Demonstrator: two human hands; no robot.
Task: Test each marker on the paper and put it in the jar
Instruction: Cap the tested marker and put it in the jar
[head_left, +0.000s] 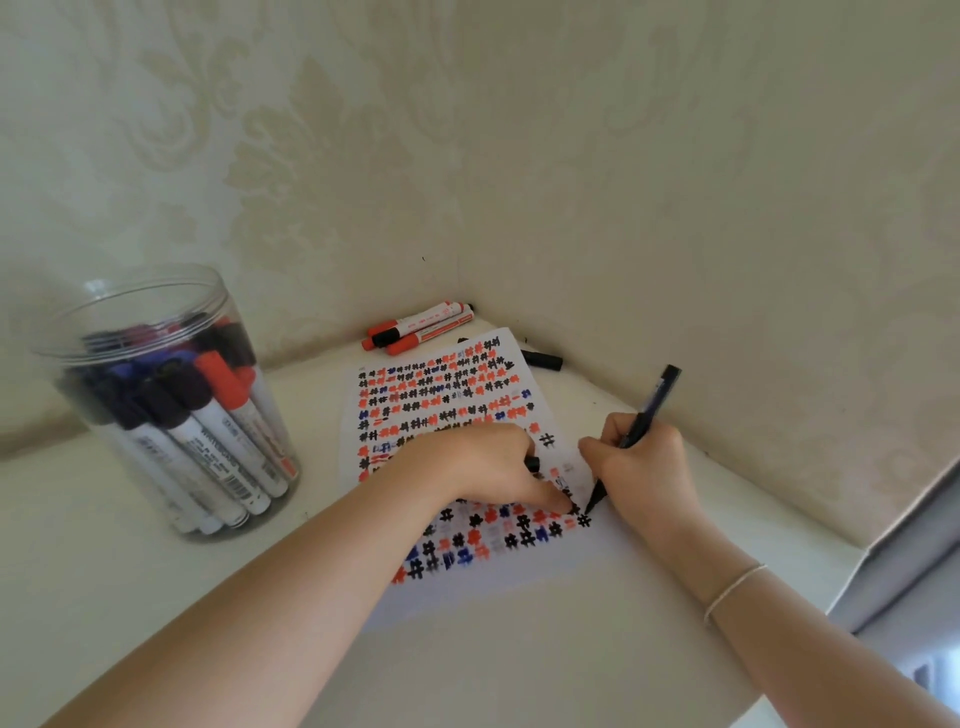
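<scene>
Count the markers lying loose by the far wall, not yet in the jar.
3 clearly: two red-capped ones and a black-capped one between them, bundled at the wall beyond the paper. A black piece lies right of them; cap or marker, I cannot tell.

Two bare forearms enter from the lower edge, neither covered by a sleeve. The left hand (483, 462) carries no ring, watch or band that can be seen. The right hand (644, 467) is likewise unadorned, but its wrist bears a thin, pale bracelet (732, 592) of fine strands, lying as a slim line slantwise across the forearm. Fingernails are too blurred to describe.
</scene>
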